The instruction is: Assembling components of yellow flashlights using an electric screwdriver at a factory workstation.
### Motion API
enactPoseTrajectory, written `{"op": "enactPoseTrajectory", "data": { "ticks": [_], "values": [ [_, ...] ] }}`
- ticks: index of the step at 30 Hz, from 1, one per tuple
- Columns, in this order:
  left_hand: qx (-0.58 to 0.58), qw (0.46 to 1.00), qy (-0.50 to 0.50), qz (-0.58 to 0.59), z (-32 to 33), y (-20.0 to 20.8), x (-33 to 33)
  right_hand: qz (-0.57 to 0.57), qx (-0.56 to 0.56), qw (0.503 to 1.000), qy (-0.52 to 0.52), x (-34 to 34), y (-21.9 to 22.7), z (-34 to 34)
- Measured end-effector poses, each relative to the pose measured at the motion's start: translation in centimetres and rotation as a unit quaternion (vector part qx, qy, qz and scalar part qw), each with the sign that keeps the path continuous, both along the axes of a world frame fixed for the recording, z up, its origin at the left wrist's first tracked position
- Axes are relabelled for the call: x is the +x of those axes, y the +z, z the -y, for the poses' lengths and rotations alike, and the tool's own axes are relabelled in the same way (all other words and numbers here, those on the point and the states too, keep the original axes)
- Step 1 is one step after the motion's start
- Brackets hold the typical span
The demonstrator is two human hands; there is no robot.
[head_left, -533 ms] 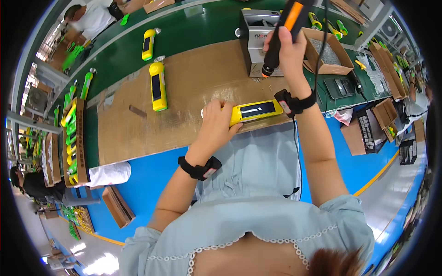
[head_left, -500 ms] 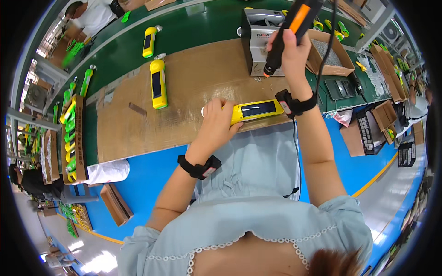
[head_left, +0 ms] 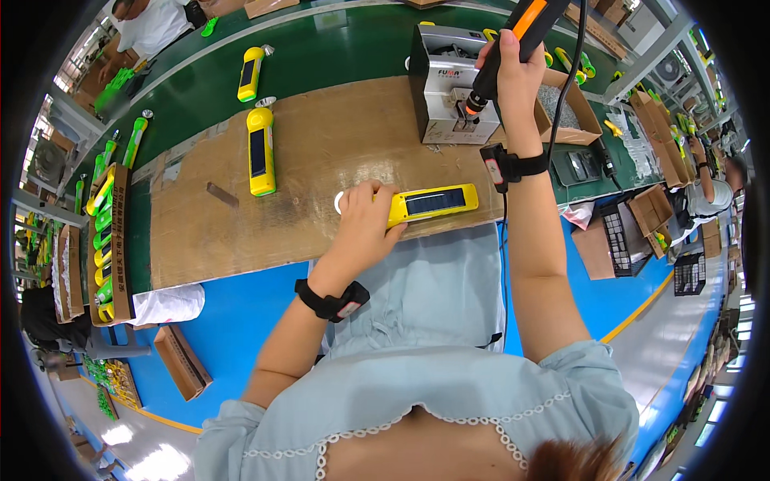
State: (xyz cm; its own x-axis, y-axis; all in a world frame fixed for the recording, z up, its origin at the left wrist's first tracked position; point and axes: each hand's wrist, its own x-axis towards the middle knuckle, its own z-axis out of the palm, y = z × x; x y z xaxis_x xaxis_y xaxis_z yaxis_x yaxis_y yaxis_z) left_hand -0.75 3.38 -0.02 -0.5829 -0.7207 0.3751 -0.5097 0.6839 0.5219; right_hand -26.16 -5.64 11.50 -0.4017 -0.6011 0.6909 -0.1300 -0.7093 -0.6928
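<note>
My left hand (head_left: 366, 223) is closed round the head end of a yellow flashlight (head_left: 434, 204) with a dark solar panel, lying on the cardboard sheet near the table's front edge. Up at the right, my right hand (head_left: 515, 74) grips a black and orange electric screwdriver (head_left: 504, 64), tilted, with a cord running from it. Its tip is at the front of a silver screw feeder box (head_left: 455, 92); whether a screw sits on the bit is too small to tell. Two more yellow flashlights, one nearer (head_left: 261, 152) and one farther (head_left: 250, 74), lie to the left.
A brown cardboard sheet (head_left: 321, 128) covers part of the green table. At the right stand an open carton (head_left: 589, 120) of small screws and a grey device (head_left: 576, 167). A long carton (head_left: 122, 240) of flashlights stands at the left edge. Another person (head_left: 160, 32) works across the table.
The screwdriver has moved from in front of the feeder's lower corner up to the feeder's front outlet. My left hand stays on the flashlight. The whole view has shifted slightly.
</note>
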Motion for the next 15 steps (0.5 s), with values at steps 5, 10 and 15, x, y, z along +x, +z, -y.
{"op": "enactPoseTrajectory", "data": {
  "ticks": [5, 10, 15],
  "values": [
    [0.004, 1.000, 0.008, -0.003, -0.1, -0.4, 0.0, 0.005, 0.063, 0.998, 0.028, 1.7, -0.5, -2.5],
    [-0.002, 1.000, 0.003, -0.012, 0.0, -0.1, 0.0, 0.005, 0.047, 0.992, 0.113, 5.6, -1.7, -5.9],
    [0.001, 1.000, 0.004, -0.024, -0.1, -0.5, 0.1, 0.015, 0.062, 0.983, 0.171, 8.1, -2.6, -7.4]
  ]
}}
